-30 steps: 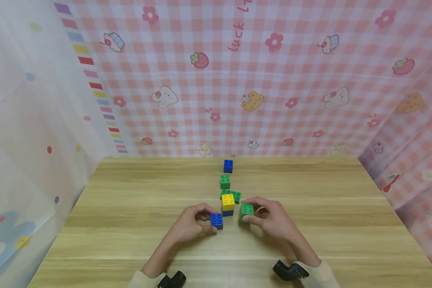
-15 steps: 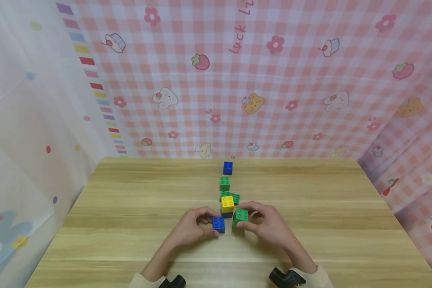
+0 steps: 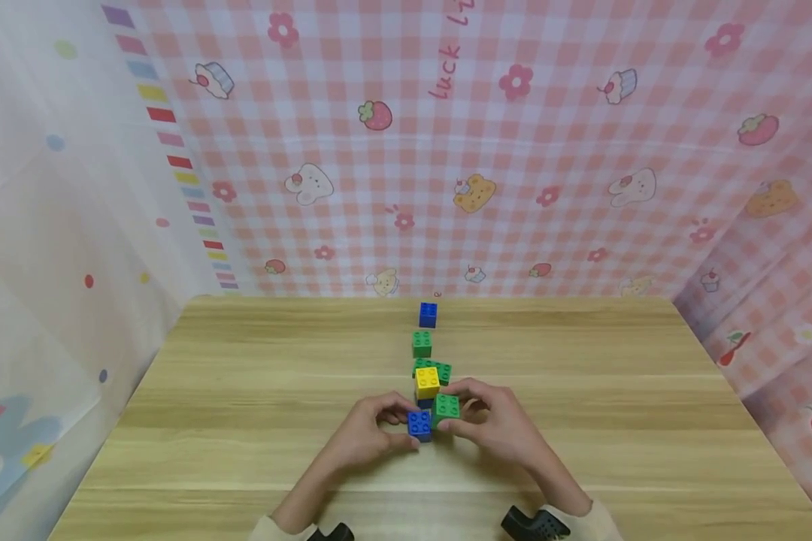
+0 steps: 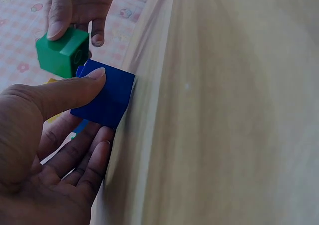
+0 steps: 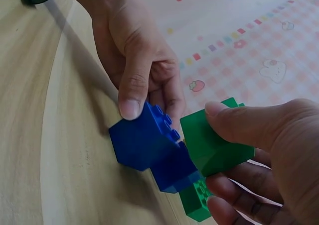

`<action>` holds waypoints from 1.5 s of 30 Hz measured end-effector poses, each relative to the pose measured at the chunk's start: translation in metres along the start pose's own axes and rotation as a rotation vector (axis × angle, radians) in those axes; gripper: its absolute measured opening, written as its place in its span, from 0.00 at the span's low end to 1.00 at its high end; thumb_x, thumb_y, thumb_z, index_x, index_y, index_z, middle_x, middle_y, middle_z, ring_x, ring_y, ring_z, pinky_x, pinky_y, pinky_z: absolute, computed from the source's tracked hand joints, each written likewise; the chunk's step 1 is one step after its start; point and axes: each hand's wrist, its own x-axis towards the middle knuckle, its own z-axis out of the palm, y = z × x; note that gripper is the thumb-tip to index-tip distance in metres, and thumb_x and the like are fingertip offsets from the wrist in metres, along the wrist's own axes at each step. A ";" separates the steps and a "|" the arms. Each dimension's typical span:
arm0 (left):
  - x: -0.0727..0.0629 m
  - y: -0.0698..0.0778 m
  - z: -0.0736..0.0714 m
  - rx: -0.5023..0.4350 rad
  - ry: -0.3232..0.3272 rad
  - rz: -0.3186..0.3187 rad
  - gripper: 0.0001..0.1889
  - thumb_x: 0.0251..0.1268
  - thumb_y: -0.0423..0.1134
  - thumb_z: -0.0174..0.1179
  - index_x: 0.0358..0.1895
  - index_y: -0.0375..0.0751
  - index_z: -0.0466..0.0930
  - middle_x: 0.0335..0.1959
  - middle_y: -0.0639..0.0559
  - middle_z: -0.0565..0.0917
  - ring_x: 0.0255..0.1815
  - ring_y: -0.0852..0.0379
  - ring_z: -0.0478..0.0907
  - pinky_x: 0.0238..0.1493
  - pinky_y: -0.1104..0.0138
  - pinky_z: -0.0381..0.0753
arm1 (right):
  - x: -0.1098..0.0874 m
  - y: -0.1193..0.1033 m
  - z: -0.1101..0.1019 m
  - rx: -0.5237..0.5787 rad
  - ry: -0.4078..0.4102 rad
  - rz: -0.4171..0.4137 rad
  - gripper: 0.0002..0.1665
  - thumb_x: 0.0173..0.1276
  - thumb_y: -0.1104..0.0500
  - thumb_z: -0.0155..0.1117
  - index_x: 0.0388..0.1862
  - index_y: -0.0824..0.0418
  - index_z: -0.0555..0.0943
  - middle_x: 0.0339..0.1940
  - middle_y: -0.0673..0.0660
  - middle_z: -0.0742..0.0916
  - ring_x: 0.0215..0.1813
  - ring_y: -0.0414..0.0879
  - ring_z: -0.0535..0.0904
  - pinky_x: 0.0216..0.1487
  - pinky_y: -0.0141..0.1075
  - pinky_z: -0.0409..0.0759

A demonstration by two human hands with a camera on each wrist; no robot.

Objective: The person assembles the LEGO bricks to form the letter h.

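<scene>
My left hand (image 3: pixel 368 430) pinches a blue toy brick (image 3: pixel 419 426) between thumb and fingers, low over the table. In my right hand (image 3: pixel 497 417) is a green toy brick (image 3: pixel 446 407), gripped from its right side. It sits just right of the blue brick and a little higher, as the right wrist view shows. Right behind both stands a yellow brick (image 3: pixel 427 382) on top of another blue brick (image 5: pixel 172 170). The left wrist view shows my thumb across the face of the held blue brick (image 4: pixel 109 93).
Behind the yellow brick lies a longer green brick (image 3: pixel 441 371), partly hidden. Farther back stand a green brick (image 3: pixel 422 344) and a blue brick (image 3: pixel 428 315), in a rough line toward the table's (image 3: pixel 277 330) far edge. A checked cloth (image 3: pixel 406 150) hangs behind the table.
My right hand has moved left and slightly nearer with the green brick. My left hand has shifted slightly right with the blue brick, so the two bricks are now close together.
</scene>
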 end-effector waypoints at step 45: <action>-0.003 -0.001 0.007 -0.015 -0.009 0.046 0.16 0.54 0.42 0.79 0.46 0.53 0.87 0.42 0.59 0.89 0.46 0.60 0.83 0.53 0.66 0.82 | -0.003 -0.007 0.024 -0.079 0.010 -0.167 0.24 0.61 0.53 0.79 0.57 0.44 0.85 0.51 0.41 0.89 0.45 0.40 0.82 0.49 0.35 0.85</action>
